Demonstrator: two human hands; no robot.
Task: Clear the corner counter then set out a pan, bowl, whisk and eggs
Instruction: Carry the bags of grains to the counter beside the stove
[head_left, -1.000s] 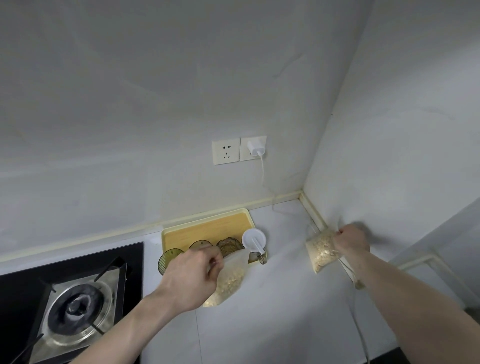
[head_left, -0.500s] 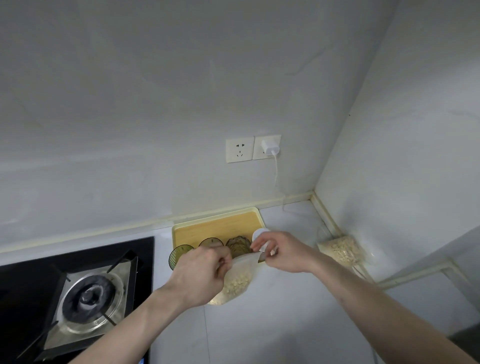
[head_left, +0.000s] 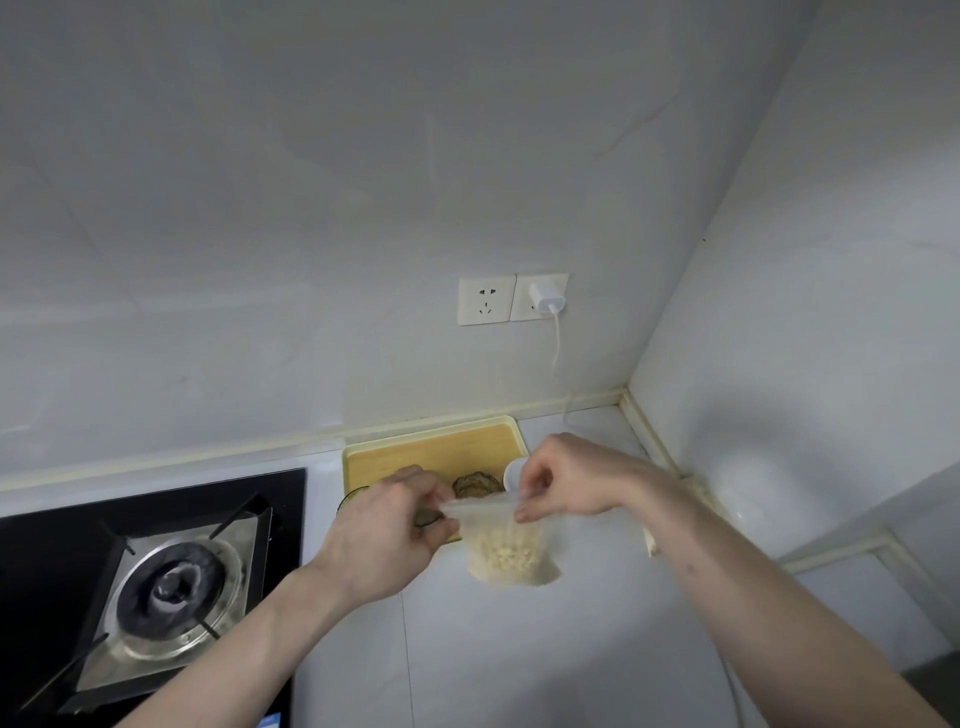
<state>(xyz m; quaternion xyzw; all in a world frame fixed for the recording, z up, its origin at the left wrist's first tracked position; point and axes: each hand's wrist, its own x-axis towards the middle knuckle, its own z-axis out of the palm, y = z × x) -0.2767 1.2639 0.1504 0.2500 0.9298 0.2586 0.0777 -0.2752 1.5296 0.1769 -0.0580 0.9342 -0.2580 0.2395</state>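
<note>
A clear plastic bag of pale grains (head_left: 511, 553) hangs above the white counter (head_left: 571, 649), held by its top edge between both hands. My left hand (head_left: 387, 525) pinches the left end of the top edge. My right hand (head_left: 569, 480) pinches the right end. A second bag of grains (head_left: 701, 491) lies against the right wall, mostly hidden behind my right forearm. No pan, bowl, whisk or eggs are in view.
A yellow tray (head_left: 436, 449) sits at the back wall with glass cups (head_left: 475, 483) and a white lidded item (head_left: 511, 473) on it. A gas stove (head_left: 156, 582) is at the left. A charger (head_left: 545, 299) is plugged into the wall socket, its cable trailing to the corner.
My right hand left the second bag by the right wall and came over to the first bag. Both hands now hold that bag's top edge stretched between them, lifted off the counter.
</note>
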